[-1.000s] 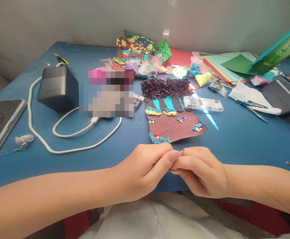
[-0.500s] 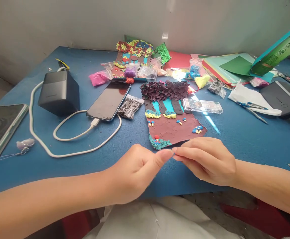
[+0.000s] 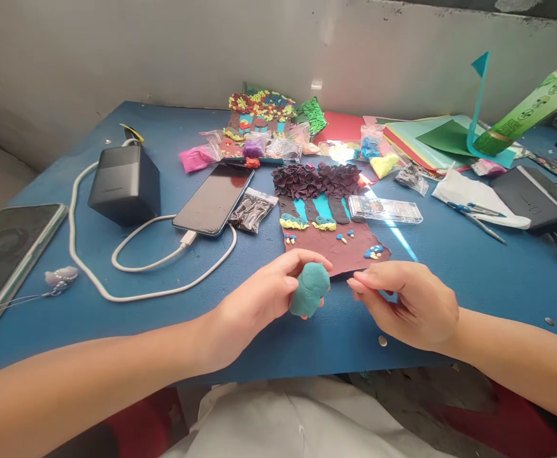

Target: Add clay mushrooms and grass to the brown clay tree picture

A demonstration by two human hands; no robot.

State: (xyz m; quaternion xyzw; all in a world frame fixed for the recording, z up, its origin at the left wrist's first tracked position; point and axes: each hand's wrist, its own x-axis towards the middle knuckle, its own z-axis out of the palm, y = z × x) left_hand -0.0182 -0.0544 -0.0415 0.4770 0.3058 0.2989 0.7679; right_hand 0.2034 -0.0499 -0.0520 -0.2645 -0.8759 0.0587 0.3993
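Observation:
A lump of teal modelling clay (image 3: 310,290) is gripped in my left hand (image 3: 268,292), its smooth face turned up toward me. To its right, my right hand (image 3: 407,299) is closed in a pinch, thumb against forefinger; anything between the fingertips is too small to make out. Just beyond both hands lies a clay picture (image 3: 326,249) with a brown ground, dark trunks, purple-brown leaves and small blue-capped mushrooms. My left hand hides its near left corner.
Left of the picture are a phone (image 3: 214,198) on a white cable, a black power block (image 3: 124,184) and another phone (image 3: 15,254). Clay bags (image 3: 254,145) and a second clay picture (image 3: 261,108) stand behind. A clear case (image 3: 386,208) and compass (image 3: 479,216) lie right.
My hands have moved apart from their fingertip contact. My left hand has turned, bringing the teal clay into view. The camera view has shifted slightly.

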